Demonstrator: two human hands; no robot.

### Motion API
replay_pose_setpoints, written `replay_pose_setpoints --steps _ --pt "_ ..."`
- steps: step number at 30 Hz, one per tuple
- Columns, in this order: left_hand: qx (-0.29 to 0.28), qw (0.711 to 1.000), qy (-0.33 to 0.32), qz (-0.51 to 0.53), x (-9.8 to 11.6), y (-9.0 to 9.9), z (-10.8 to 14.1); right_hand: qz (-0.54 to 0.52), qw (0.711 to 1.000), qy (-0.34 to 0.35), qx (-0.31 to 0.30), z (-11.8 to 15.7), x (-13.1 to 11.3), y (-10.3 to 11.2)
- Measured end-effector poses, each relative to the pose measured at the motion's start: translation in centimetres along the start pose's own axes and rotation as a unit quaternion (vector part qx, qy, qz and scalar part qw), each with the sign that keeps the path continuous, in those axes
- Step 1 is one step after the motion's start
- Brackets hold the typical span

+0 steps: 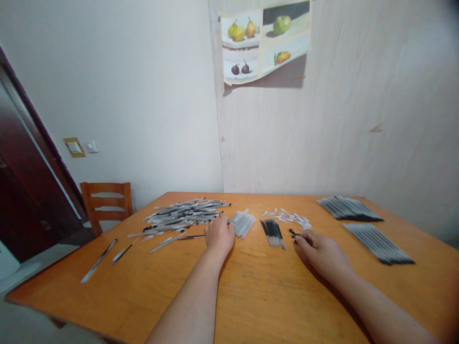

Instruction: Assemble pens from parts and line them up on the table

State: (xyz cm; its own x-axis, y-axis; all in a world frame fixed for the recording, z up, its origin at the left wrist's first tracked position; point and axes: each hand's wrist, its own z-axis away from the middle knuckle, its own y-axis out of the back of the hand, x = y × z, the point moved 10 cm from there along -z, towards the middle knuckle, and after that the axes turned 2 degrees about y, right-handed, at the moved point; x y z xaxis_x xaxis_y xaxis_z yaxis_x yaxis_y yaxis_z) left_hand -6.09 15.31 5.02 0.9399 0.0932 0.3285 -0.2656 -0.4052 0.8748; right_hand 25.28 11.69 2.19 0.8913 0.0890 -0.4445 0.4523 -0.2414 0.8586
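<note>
My left hand (219, 234) is closed at the left edge of a row of clear pen barrels (244, 223); what its fingers hold is hidden. A thin dark refill (191, 237) lies just left of that hand. My right hand (315, 246) pinches small black pieces, perhaps pen caps (294, 233), above the table. Between the hands lies a row of dark refills (272, 233) with pale lower ends. Behind it, small clear caps (287, 216) are scattered.
A large loose pile of pens (186, 213) covers the back left of the wooden table (251, 296). Single pens (99, 260) lie at the left. Two neat rows of pens (349, 209) (379, 243) are on the right. A chair (109, 203) stands behind the left edge.
</note>
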Motion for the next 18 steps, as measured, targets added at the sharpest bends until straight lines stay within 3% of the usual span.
replay_pose_setpoints --steps 10,14,18 --pt "0.0 0.986 -0.04 0.164 1.0 -0.2 -0.4 -0.004 1.0 -0.01 0.008 -0.1 0.0 0.2" --pt "-0.009 0.96 -0.068 0.27 2.1 -0.2 -0.3 -0.024 0.999 -0.013 0.022 -0.1 0.0 0.3" --pt "-0.063 0.919 -0.094 0.378 4.2 -0.4 0.7 -0.06 0.993 0.026 0.094 0.1 -1.0 1.2"
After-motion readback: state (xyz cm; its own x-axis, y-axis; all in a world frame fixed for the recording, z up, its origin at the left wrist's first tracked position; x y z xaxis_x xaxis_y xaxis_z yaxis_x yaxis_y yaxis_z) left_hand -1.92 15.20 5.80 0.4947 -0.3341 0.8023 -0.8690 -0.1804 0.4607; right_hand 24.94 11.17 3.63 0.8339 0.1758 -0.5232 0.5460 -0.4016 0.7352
